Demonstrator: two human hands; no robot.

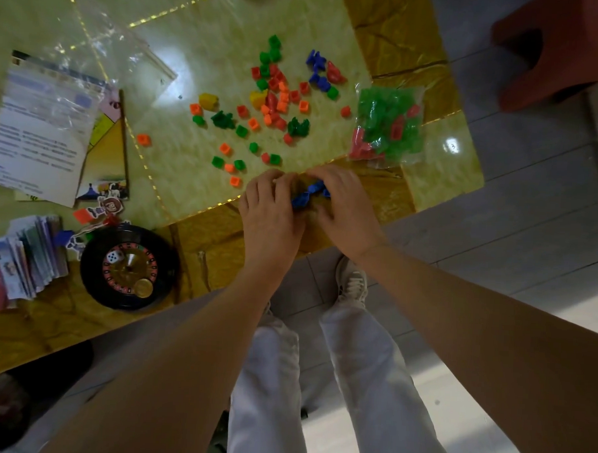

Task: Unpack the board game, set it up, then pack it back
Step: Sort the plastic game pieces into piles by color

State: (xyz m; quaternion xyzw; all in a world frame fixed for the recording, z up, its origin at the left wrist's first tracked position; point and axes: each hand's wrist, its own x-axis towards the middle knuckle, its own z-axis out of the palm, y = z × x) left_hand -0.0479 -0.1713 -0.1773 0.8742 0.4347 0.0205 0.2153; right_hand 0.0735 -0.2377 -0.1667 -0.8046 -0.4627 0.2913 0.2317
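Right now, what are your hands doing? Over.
Left hand and right hand both gripping blue pieces. Loose pieces scattered beyond. Nothing blocking.

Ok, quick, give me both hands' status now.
Left hand: fingers curled on the blue game pieces, holding them.
Right hand: fingers pinched on the same blue pieces.

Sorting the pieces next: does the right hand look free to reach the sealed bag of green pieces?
Probably not yet: the right hand and left hand together hold blue pieces. The bag lies unobstructed just beyond.
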